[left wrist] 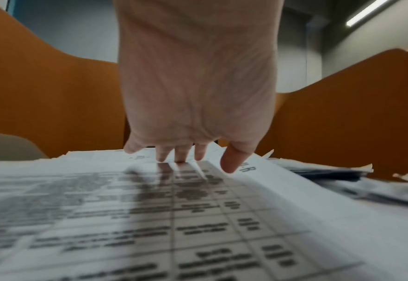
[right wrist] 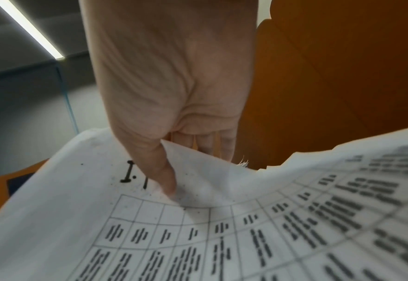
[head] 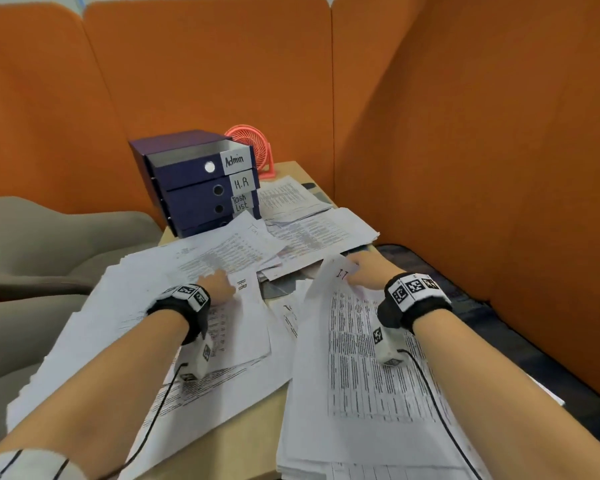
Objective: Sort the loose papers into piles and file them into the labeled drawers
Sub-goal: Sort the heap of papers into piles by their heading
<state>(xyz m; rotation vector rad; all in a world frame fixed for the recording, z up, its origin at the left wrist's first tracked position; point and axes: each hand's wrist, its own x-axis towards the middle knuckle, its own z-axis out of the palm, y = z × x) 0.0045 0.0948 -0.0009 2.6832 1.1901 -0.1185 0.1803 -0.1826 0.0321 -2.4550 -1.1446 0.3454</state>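
Note:
Printed sheets cover the small table (head: 246,441). My left hand (head: 219,284) lies with straight fingers (left wrist: 181,154) pressing on a sheet marked "H.R" (head: 246,327) that tops the left pile (left wrist: 198,218). My right hand (head: 362,271) pinches the top edge of a table-printed sheet marked "I.T" (head: 357,358), thumb (right wrist: 164,176) on top and fingers behind; the sheet (right wrist: 222,237) curls up off the right pile. A purple drawer unit (head: 194,181) at the table's back left bears the labels "Admin", "H.R" and "Task List"; its top drawer is pulled out.
A pink desk fan (head: 253,147) stands behind the drawers. More loose papers (head: 312,220) lie at the back right. Orange padded partitions (head: 465,150) close in the back and right side. A grey chair (head: 49,244) sits on the left, a dark mat (head: 465,296) on the right.

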